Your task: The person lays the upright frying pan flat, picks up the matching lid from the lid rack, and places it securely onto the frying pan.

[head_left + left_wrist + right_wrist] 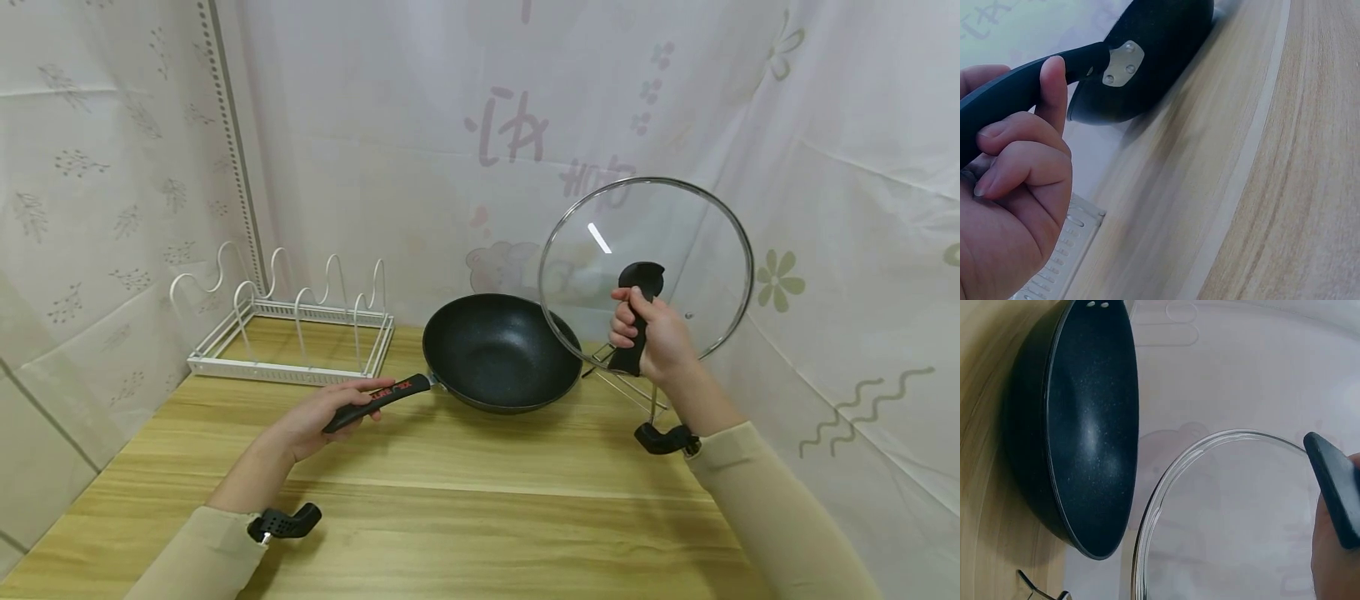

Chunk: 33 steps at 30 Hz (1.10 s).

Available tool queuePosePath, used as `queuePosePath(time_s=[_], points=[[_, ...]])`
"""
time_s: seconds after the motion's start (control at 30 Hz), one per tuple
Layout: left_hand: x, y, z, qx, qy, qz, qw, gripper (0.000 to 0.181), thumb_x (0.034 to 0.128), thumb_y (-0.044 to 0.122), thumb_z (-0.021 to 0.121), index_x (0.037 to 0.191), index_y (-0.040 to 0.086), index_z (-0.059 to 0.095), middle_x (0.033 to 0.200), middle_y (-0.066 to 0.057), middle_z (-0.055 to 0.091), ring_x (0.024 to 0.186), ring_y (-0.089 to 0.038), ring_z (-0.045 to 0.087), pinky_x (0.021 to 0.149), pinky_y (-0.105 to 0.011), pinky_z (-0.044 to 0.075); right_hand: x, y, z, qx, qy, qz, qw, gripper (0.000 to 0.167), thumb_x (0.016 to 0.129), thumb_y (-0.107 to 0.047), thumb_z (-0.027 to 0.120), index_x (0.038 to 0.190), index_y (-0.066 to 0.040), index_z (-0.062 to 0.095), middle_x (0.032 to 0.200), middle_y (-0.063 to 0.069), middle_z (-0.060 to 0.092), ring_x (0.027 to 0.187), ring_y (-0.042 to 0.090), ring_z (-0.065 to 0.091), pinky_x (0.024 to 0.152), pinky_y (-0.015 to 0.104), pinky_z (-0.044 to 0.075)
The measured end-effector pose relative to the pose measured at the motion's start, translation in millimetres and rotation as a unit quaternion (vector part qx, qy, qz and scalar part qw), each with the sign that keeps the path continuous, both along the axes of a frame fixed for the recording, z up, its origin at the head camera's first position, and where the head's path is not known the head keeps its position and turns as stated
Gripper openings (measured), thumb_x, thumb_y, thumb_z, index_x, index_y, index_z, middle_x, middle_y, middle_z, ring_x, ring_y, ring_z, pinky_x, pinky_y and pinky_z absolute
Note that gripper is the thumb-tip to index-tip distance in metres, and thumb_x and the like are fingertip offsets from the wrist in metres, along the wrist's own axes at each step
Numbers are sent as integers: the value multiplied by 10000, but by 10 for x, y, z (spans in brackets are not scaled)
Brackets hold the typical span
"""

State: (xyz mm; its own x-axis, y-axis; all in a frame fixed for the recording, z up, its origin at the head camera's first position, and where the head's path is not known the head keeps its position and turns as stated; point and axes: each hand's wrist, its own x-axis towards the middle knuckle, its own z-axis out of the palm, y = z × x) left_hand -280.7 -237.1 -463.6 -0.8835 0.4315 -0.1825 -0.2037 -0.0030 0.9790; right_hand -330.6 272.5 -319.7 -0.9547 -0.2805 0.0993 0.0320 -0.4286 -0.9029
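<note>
A black wok (498,354) sits on the wooden table, its inside bare. My left hand (318,417) grips the wok's black handle (1013,87), fingers curled round it in the left wrist view. My right hand (663,333) holds a glass lid (585,258) by its black knob (637,333), raised to the right of the wok and tilted nearly upright. In the right wrist view the lid's metal rim (1154,506) shows beside the wok (1091,437), and the hand (1335,562) appears only at the right edge.
A white rack (292,375) with several curved dividers stands at the back left of the table (450,517). Behind the lid is a small wire stand (630,392), partly hidden. Printed curtains (375,167) hang close behind the table.
</note>
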Motion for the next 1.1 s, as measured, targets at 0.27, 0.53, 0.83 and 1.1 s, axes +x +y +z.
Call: queuePosePath(time_s=[0.27, 0.53, 0.83, 1.1], points=[[-10, -7, -9, 13, 105, -115, 9999, 423, 1123, 225, 563, 1531, 268, 666, 1033, -27, 795, 595, -41, 463, 538, -182, 387, 26, -68, 1, -60, -107, 116, 9999, 281, 1182, -335, 409, 1212, -94, 552, 749, -42, 482, 618, 105, 330, 547, 214, 317], [-7, 0, -13, -39, 13, -33, 10000, 430, 1118, 226, 568, 1535, 277, 663, 1071, -56, 803, 600, -45, 465, 545, -181, 400, 77, -148, 22, -145, -242, 325, 9991, 284, 1190, -327, 373, 1226, -107, 549, 751, -41, 468, 614, 106, 312, 537, 215, 339], [-10, -9, -20, -35, 60, -85, 9999, 445, 1121, 230, 565, 1560, 248, 637, 1080, -58, 802, 611, -51, 468, 564, -188, 404, 105, -258, -6, -206, -423, 479, 9977, 295, 1191, -327, 386, 1226, -96, 566, 751, -32, 482, 601, 104, 359, 528, 217, 357], [-8, -6, -14, -17, 61, -86, 9999, 450, 1121, 223, 562, 1565, 235, 631, 1066, -50, 795, 611, -54, 467, 559, -185, 400, 102, -346, -60, -200, -453, 654, 9966, 297, 1196, -323, 369, 1208, -102, 567, 744, -37, 476, 601, 103, 318, 527, 207, 364]])
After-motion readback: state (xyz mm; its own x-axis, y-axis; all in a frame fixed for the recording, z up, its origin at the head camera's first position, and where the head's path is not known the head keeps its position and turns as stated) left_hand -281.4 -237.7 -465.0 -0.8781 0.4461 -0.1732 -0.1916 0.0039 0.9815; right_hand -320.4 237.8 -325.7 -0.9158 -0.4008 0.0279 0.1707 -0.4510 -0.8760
